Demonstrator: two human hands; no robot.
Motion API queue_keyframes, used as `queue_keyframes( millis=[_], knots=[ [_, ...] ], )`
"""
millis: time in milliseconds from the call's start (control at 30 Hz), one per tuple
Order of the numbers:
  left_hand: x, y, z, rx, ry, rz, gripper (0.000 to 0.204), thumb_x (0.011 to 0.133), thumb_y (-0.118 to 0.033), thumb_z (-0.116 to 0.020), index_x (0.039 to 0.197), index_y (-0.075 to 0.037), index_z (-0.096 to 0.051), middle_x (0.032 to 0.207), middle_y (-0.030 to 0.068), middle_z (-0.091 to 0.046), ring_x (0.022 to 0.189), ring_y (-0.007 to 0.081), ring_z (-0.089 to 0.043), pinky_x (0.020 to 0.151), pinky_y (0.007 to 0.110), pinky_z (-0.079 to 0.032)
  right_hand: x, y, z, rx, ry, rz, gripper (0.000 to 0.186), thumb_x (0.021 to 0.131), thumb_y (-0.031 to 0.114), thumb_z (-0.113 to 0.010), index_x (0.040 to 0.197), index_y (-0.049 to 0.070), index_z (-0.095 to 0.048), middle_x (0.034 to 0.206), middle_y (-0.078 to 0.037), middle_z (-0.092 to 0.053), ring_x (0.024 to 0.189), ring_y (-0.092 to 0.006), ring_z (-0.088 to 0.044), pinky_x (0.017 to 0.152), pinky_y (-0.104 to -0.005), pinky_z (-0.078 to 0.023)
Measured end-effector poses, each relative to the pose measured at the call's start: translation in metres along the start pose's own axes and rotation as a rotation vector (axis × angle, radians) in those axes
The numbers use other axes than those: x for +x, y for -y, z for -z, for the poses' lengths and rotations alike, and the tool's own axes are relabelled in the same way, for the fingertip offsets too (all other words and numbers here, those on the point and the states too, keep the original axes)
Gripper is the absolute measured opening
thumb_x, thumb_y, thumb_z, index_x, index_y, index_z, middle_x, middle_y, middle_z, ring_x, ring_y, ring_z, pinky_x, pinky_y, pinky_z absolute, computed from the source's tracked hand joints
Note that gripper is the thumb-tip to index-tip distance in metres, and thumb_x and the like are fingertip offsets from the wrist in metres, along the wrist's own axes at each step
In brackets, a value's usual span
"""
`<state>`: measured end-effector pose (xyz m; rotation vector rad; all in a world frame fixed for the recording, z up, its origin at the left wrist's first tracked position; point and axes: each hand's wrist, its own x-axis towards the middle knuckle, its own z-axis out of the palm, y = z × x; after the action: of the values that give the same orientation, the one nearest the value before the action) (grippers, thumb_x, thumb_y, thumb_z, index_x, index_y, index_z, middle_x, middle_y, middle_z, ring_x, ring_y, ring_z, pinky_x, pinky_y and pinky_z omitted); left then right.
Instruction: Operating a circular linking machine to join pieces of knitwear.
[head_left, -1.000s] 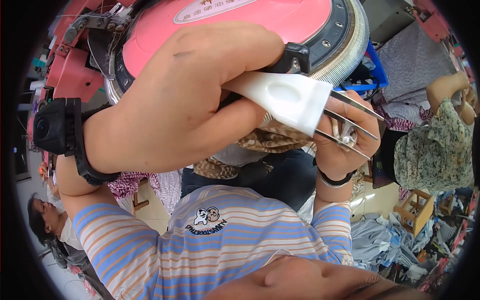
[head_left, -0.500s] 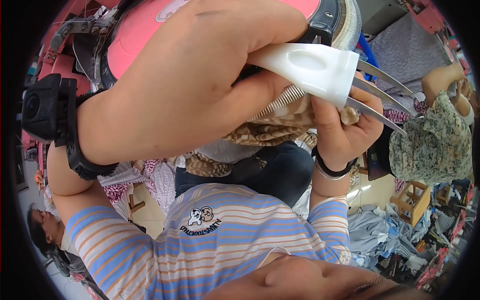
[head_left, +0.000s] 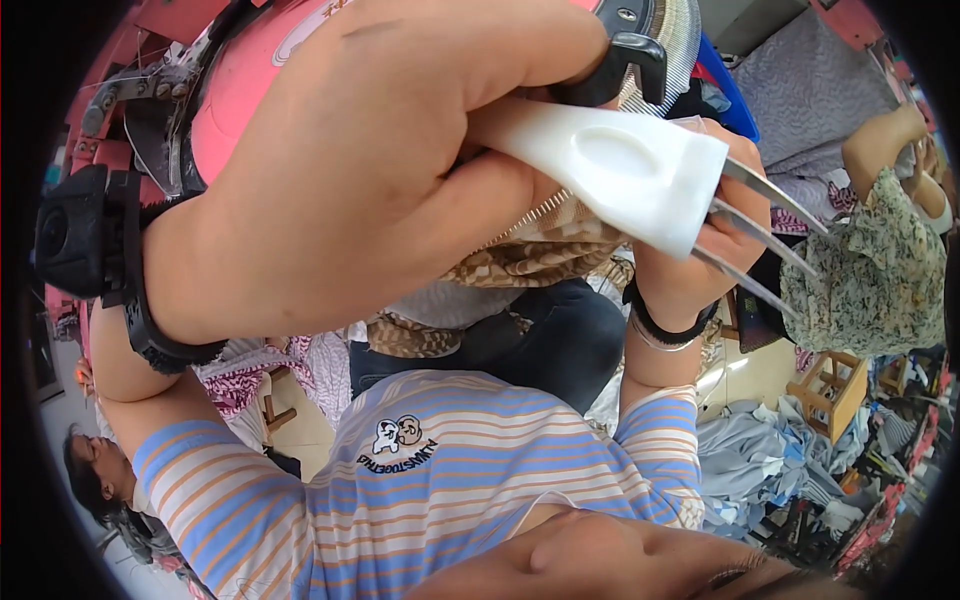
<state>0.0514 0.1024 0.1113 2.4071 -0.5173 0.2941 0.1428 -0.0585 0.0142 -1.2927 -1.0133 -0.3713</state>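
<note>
My left hand [head_left: 390, 170] is closed around a white-handled, three-pronged tool [head_left: 650, 185] whose curved metal prongs point right. The handle has an oval dent near the prongs. My right hand [head_left: 680, 285] is behind and beside the tool, fingers curled; what they hold is hidden. Brown patterned knit fabric [head_left: 540, 252] hangs beneath my hands, by the toothed ring [head_left: 680, 50] of a round pink machine [head_left: 245, 110]. A black arm [head_left: 640, 60] on that machine stands just above the tool.
A wooden stool [head_left: 830, 395] is at the right, next to a heap of light blue-grey cloth [head_left: 750, 455]. Beyond the right hand is green mottled fabric [head_left: 865, 275] by another person's arm [head_left: 885, 140]. Another person [head_left: 95, 465] is at the lower left.
The white tool has swung slightly lower, its prongs now tilting further down. It covers more of my right hand. My left hand has shifted a little left.
</note>
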Motion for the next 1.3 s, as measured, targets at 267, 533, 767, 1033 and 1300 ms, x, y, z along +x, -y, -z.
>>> queue_keyframes(
  millis=[267, 533, 767, 1033, 1300],
  knots=[
    [0.009, -0.009, -0.006, -0.071, 0.01, 0.109, 0.021, 0.076, 0.002, -0.055, 0.097, 0.003, -0.052, 0.089, 0.0074, -0.052, 0.078, 0.0143, -0.05, 0.068, 0.023, -0.039, 0.002, -0.007, -0.003, 0.063, -0.05, -0.013, 0.02, 0.066, 0.001, -0.065, 0.084, -0.001, -0.058, 0.074, -0.005, -0.059, 0.062, -0.0109, -0.055, 0.058, -0.021, -0.044],
    [0.013, -0.003, -0.013, 0.089, -0.031, 0.057, 0.019, 0.076, 0.002, -0.055, 0.095, 0.003, -0.053, 0.087, 0.0068, -0.052, 0.078, 0.0129, -0.05, 0.071, 0.021, -0.039, 0.007, -0.006, 0.002, 0.048, -0.023, -0.072, 0.017, 0.066, -0.001, -0.065, 0.081, -0.002, -0.059, 0.073, -0.006, -0.059, 0.061, -0.0113, -0.054, 0.056, -0.0212, -0.043],
    [0.02, -0.001, -0.001, -0.008, 0.089, 0.037, 0.016, 0.071, 0.003, -0.057, 0.086, 0.002, -0.052, 0.082, 0.0066, -0.05, 0.07, 0.0133, -0.047, 0.061, 0.022, -0.036, 0.015, -0.009, 0.011, 0.193, 0.184, -0.086, 0.016, 0.067, 0.001, -0.069, 0.08, -0.003, -0.061, 0.074, -0.007, -0.059, 0.062, -0.0137, -0.054, 0.055, -0.0216, -0.042],
    [0.004, 0.007, 0.013, 0.1, 0.142, 0.136, 0.026, 0.069, 0.003, -0.059, 0.095, 0.006, -0.052, 0.084, 0.0059, -0.049, 0.074, 0.0099, -0.048, 0.066, 0.02, -0.038, 0.011, 0.001, 0.011, 0.051, 0.195, -0.047, 0.017, 0.072, 0.002, -0.066, 0.086, -0.003, -0.057, 0.067, -0.007, -0.052, 0.053, -0.0133, -0.045, 0.047, -0.0222, -0.034],
    [0.01, 0.003, 0.0, 0.065, 0.003, 0.108, 0.026, 0.066, -0.005, -0.069, 0.084, 0.004, -0.053, 0.074, 0.0065, -0.045, 0.064, 0.017, -0.044, 0.057, 0.025, -0.033, 0.015, 0.0, 0.011, 0.057, 0.104, -0.001, 0.016, 0.071, -0.002, -0.065, 0.085, -0.001, -0.057, 0.069, -0.007, -0.055, 0.054, -0.0134, -0.048, 0.047, -0.022, -0.036]
  ],
)
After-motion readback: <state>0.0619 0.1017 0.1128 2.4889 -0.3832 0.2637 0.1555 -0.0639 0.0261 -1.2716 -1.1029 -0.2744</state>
